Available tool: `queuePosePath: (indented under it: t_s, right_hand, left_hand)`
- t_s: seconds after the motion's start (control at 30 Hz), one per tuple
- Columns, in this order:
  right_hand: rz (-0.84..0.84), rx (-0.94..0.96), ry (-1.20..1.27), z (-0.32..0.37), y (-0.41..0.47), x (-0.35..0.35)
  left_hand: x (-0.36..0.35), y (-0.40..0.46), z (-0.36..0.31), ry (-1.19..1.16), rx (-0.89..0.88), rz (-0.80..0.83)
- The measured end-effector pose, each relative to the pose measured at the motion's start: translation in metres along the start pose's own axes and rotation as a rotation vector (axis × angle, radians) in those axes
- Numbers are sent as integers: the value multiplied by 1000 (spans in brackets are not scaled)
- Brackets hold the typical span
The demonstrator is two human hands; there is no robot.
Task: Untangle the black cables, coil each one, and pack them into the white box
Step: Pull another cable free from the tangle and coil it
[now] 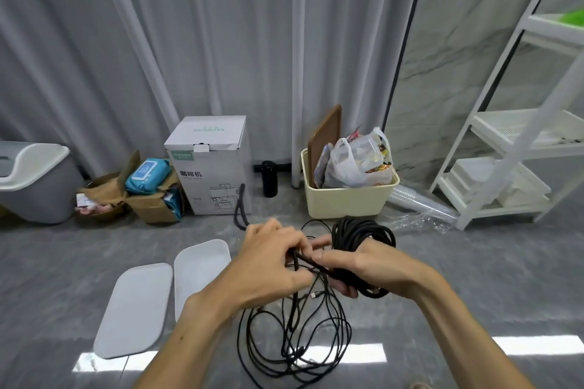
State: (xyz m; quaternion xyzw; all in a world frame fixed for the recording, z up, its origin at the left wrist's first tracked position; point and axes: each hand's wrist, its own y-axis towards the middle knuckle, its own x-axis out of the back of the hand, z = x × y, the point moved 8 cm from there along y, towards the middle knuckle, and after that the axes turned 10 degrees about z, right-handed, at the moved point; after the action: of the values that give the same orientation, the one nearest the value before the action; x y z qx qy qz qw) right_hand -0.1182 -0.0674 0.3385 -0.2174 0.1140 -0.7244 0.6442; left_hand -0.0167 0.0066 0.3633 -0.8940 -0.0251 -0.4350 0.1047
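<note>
Holding a black coil [363,237] over the floor, the right hand [369,265] is gripping it while the left hand [268,262] is pinching a strand. Loose cables [294,341] are dangling, apparently knotted; pulling could tighten the snarl. The white box [202,271] is lying just left.

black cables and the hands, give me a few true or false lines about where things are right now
1. The right hand holds a coiled bundle of black cable. True.
2. The loose black cables already lie inside the white box. False: they hang from the hands in a tangle down to the floor, beside the box.
3. The left hand pinches a cable strand in its fingers. True.
4. The white lid sits on the box. False: it lies flat on the floor, left of it.
5. A cream bin with a plastic bag in it stands beyond the hands. True.
</note>
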Motion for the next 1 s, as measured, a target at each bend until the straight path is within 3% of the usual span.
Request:
queuePosePath:
  t_s: [0.1, 0.23, 0.33, 0.6, 0.7, 0.87, 1.0]
  right_hand:
    - [64, 18, 23, 2, -4, -7]
    - [-71, 81, 33, 10, -7, 3]
    - [-151, 145, 9, 14, -6, 9]
    - [-161, 3, -200, 1, 4, 1]
    - [-100, -40, -299, 1, 4, -6]
    - [154, 45, -80, 17, -8, -24]
    - [293, 157, 142, 29, -16, -29]
  left_hand:
    - [18, -4, 4, -72, -25, -139]
    - [24, -6, 16, -2, -10, -274]
    - [28, -7, 28, -50, 112, -357]
    - [20, -2, 14, 138, 65, -224]
    - [24, -3, 6, 173, 1, -216]
    - [25, -4, 10, 293, -4, -131]
    - [38, -10, 8, 66, -67, -187]
